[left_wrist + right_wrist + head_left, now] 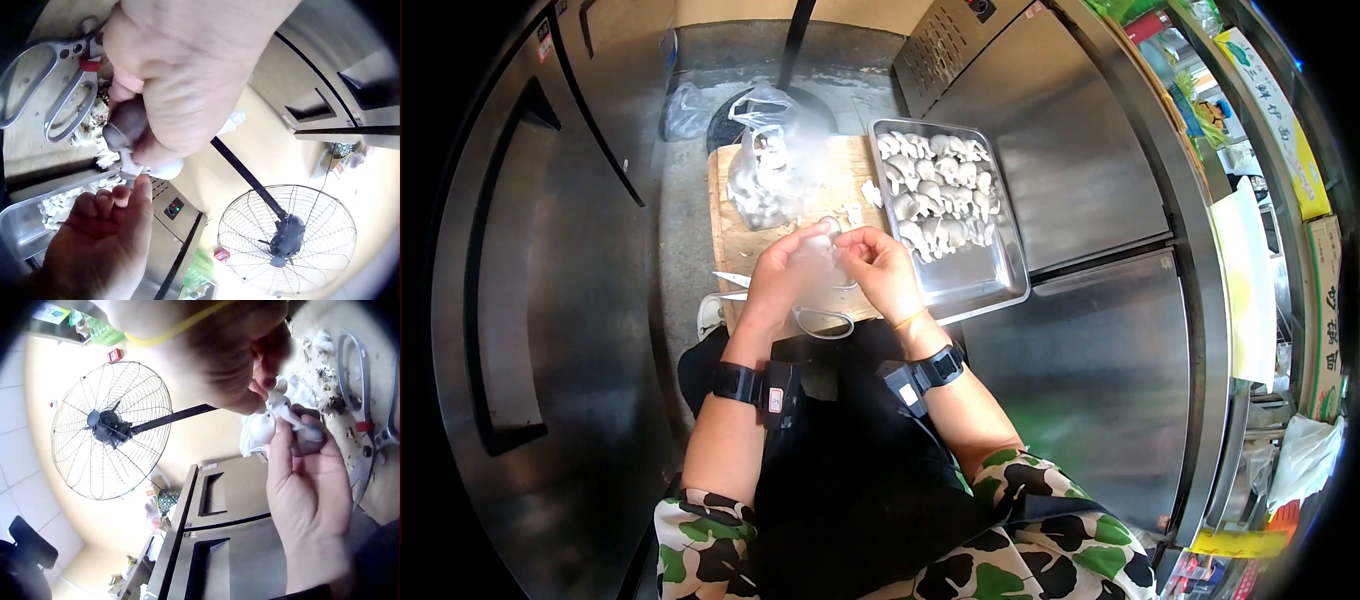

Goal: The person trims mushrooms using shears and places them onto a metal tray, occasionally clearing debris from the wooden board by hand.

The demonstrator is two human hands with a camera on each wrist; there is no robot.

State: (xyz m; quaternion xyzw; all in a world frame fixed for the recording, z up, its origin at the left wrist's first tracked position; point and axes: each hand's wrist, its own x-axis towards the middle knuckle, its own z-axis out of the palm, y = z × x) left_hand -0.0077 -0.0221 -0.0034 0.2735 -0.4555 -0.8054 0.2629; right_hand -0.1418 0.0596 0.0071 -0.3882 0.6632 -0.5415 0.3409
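The left hand (785, 268) grips a small grey and white piece, which looks like a small octopus or squid (307, 439), above the near part of a wooden board (730, 215). From the other side the right hand (882, 272) pinches the pale end of the same piece (128, 125) between thumb and fingertips. In the left wrist view the left hand (181, 69) wraps round the grey body, and the right hand (103, 240) meets it at the white part. Metal scissors (825, 325) lie on the board beside the left hand.
A steel tray (1015, 275) right of the board holds rows of similar pieces (940, 190). A plastic bag with more pieces (765, 185) stands at the board's back left. White scraps (870, 193) lie nearby. Steel cabinets (1090, 350) flank both sides; a fan (287, 240) stands beyond.
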